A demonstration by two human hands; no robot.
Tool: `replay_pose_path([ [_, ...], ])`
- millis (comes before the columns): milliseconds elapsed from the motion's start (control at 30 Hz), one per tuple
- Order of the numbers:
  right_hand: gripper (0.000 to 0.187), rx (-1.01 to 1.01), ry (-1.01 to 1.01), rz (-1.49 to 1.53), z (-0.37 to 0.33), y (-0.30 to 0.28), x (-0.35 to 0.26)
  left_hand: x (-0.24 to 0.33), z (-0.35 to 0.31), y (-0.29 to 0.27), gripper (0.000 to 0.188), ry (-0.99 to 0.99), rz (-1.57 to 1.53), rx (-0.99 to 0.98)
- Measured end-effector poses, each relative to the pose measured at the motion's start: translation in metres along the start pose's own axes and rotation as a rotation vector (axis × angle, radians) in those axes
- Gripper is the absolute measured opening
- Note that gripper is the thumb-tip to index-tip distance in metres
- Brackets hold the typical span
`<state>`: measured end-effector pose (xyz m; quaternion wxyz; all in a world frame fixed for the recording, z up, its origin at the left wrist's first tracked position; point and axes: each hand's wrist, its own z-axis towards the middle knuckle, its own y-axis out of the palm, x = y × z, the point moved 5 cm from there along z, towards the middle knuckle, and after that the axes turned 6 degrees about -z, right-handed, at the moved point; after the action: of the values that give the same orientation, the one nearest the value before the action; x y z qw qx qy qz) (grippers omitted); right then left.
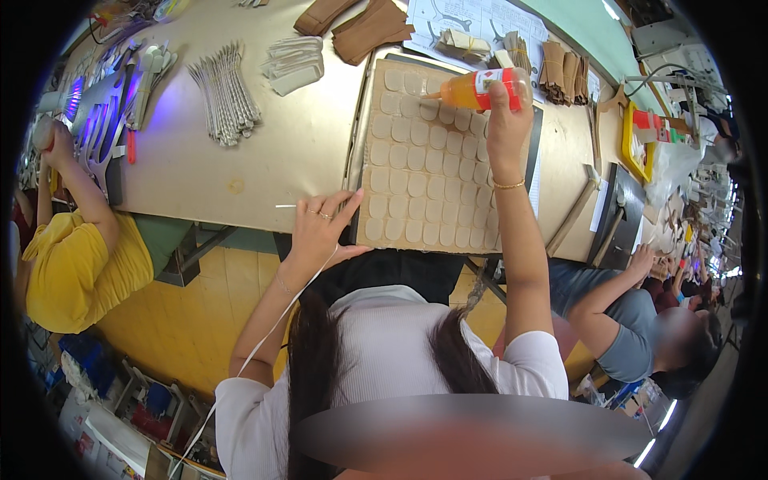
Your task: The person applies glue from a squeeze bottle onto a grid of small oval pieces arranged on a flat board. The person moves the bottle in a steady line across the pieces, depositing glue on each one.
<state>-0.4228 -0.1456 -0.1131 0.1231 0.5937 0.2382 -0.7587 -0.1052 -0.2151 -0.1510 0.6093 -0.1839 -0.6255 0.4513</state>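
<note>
Bottle (464,90) of clear plastic, part full of an amber-orange fluid, lies almost level in the right grip (508,128), above the upper part of a brown board (416,68). Its wrap-around label (485,81) is white and red, with a small red diamond-shaped mark and print too small to make out, partly hidden by the thumb. A narrow brownish nozzle (433,96) points left, toward rows of pale pieces (417,186) on the board; whether it touches one cannot be told.

More printing shows on a big white sheet (436,16) at the far side of the tabletop (304,152): thin line drawings of curved shapes, with lettering too fine to read.

The pale pieces are flat, beige and rounded like small tablets, set side by side in close columns that cover most of the board. The board is the colour of cardboard and lies on the tabletop in front of the person, between both arms.

The right grip is closed around the bottle, thumb along the label. The left grip (320,224) is loose, its fingers spread, with the index fingertip at the board's left edge and the thumb near the lower left corner.

Left of the board lie a bundle of pale strips (228,96) and a stack of whitish pieces (294,66); brown strips (372,32) lie beyond.
</note>
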Motion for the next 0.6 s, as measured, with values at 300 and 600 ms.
replay_pose_path([
  [300, 0.042, 0.033, -0.079, -0.041, 0.002, 0.009, 0.005, -0.001, -0.001, 0.001, 0.101, 0.003, -0.015, 0.008],
  [600, 0.047, -0.039, -0.031, -0.043, 0.003, 0.026, 0.009, -0.001, -0.001, 0.001, 0.100, 0.000, -0.018, 0.007],
])
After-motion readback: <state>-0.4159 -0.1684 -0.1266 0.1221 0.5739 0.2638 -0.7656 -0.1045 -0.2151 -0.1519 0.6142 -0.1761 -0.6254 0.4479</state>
